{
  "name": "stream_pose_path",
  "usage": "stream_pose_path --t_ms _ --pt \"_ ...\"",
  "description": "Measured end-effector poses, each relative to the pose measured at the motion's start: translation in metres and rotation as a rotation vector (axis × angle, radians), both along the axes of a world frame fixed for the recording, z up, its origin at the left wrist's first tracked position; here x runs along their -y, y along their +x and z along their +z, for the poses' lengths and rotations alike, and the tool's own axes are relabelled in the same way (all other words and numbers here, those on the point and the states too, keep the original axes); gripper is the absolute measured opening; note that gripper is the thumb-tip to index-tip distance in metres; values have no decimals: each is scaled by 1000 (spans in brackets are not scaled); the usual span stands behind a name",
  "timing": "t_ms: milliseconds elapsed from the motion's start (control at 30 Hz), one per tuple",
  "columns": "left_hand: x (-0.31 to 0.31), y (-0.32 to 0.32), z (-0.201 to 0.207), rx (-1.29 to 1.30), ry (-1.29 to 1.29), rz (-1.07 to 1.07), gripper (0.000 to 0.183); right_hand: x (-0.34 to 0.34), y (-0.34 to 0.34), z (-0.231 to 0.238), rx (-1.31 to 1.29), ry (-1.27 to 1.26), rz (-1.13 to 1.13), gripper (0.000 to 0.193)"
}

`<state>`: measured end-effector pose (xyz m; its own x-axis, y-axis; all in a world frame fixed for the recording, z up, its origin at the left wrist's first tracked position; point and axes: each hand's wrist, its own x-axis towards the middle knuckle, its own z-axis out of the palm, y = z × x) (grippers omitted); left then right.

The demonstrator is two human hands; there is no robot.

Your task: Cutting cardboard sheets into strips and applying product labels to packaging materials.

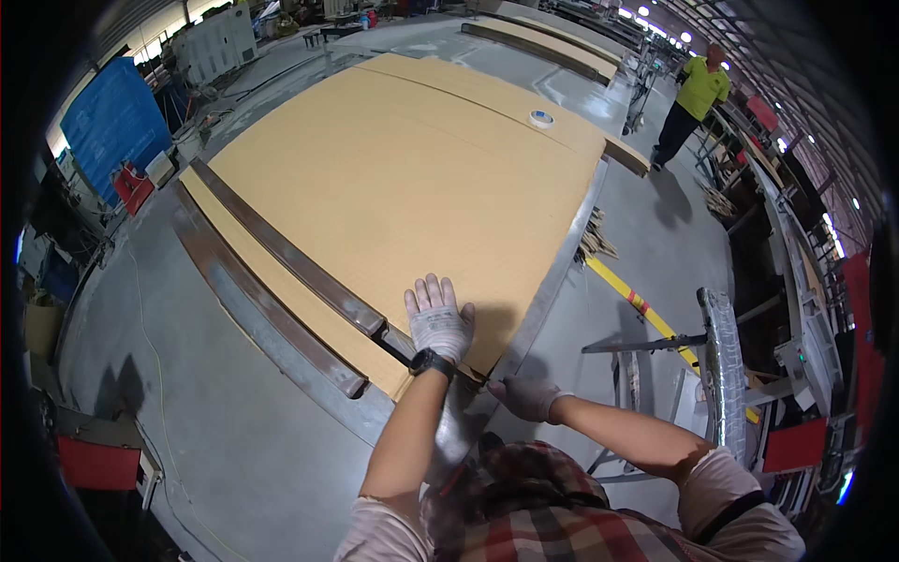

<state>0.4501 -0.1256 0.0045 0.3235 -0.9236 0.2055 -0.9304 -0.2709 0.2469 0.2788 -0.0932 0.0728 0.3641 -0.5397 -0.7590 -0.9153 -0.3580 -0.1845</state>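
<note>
We note L gloved hand (437, 321) flat, fingers spread, on large tan cardboard sheet (403, 178), long axis running away from us; R gloved hand (524, 397) pinches its near edge.

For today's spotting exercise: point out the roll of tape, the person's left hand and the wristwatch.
roll of tape (540, 118), head view, on its white ring, lying on the brown sheet.
left hand (437, 320), head view, on the gloved back, flat on the sheet.
wristwatch (431, 362), head view, on its black band.
</note>
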Motion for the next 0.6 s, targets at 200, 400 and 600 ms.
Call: stream_pose_path --t_ms 200,400,600 --pt "-4 5 -10 47 57 2 63 -8 -15 55 8 -19 372 34" --pt "6 -1 1 118 10 -12 64 5 1 -3 78 44 -5 44" --pt "-3 0 -6 145 27 -15 62 -20 -44 -15 368 -179 82 49"
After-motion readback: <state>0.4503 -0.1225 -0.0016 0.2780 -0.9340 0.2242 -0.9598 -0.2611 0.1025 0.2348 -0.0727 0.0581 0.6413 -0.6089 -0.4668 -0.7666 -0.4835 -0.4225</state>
